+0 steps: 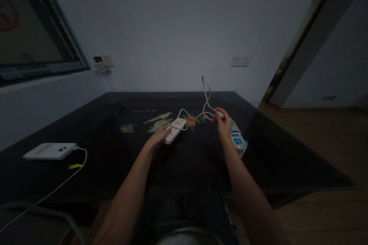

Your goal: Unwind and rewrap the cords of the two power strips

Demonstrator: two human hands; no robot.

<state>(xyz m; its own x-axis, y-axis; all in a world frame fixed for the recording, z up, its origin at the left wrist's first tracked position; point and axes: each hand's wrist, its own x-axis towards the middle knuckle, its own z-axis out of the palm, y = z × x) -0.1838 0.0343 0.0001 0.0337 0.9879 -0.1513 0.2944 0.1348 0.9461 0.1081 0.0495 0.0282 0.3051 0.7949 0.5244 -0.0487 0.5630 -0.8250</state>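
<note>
- Head view: the left hand [161, 136] grips the white strip [178, 125], which the cord [204, 113] crosses.
- The right hand [223, 123], closed narrowly, pinches the plug [220, 114].
- The blue-socket strip [237, 140] lies just beside the right hand.
- The power bank [50, 151] lies well left of the left hand.

The left hand [161, 136] gripped a white power strip [174, 131] over a dark table [186, 168], while the right hand [223, 123] pinched a pale, looping cord [205, 89] (a second, blue-socketed strip [238, 140] lay just beside that hand).
</note>
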